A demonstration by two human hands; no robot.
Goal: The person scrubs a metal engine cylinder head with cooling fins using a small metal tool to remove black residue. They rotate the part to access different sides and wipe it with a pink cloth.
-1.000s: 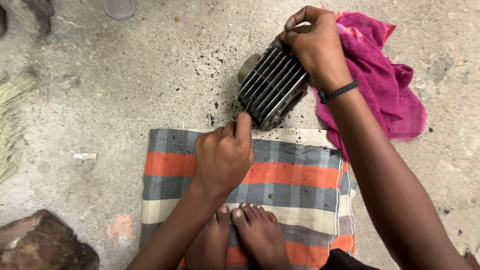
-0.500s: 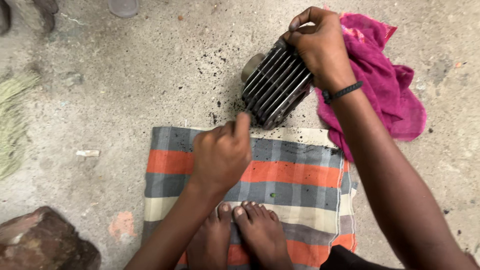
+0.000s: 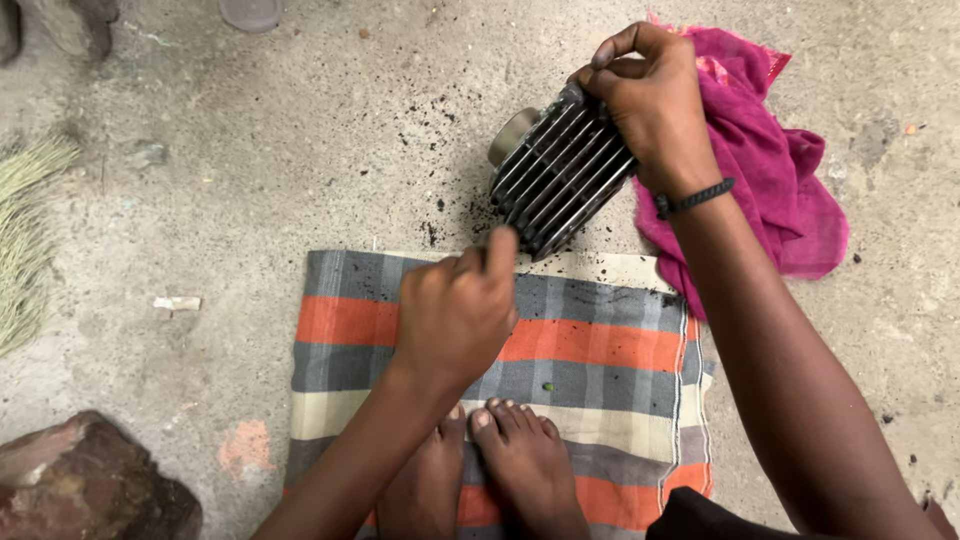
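Grip, right hand: right hand [image 3: 655, 100] closed over the top edge of the finned metal cylinder [image 3: 560, 170], fingers curled tight around it, holding it tilted on the concrete floor [image 3: 300, 150].
Grip, left hand: left hand [image 3: 455, 310] balled almost into a fist, thumb raised toward the fins; could not tell whether a small tool was pinched inside, as nothing showed past the fingers.
Cylinder position: rested on the floor just beyond the far edge of the striped cloth [image 3: 600, 340], leaning against the pink rag [image 3: 770, 170] on its right side. Round bore end faced up and left.
Debris: black crumbs [image 3: 440, 205] scattered on the floor beside the cylinder, a few specks on the cloth's pale border.
Step in hand (judgement): scraping or picking dirt from between the fins, one hand steadying, the other working at the lower fin edges.
Next move calls for (judgement): steady hold from the right hand so the part does not roll, and a narrow reach by the left thumb or fingertip into the fin gaps; rag lay close by for wiping.
Surroundings: bare feet [image 3: 500, 460] on the cloth, rock [image 3: 80, 480] at lower left, broom bristles [image 3: 25, 240] at the left edge.
Wrist: dark band [image 3: 695, 197] on the right wrist.
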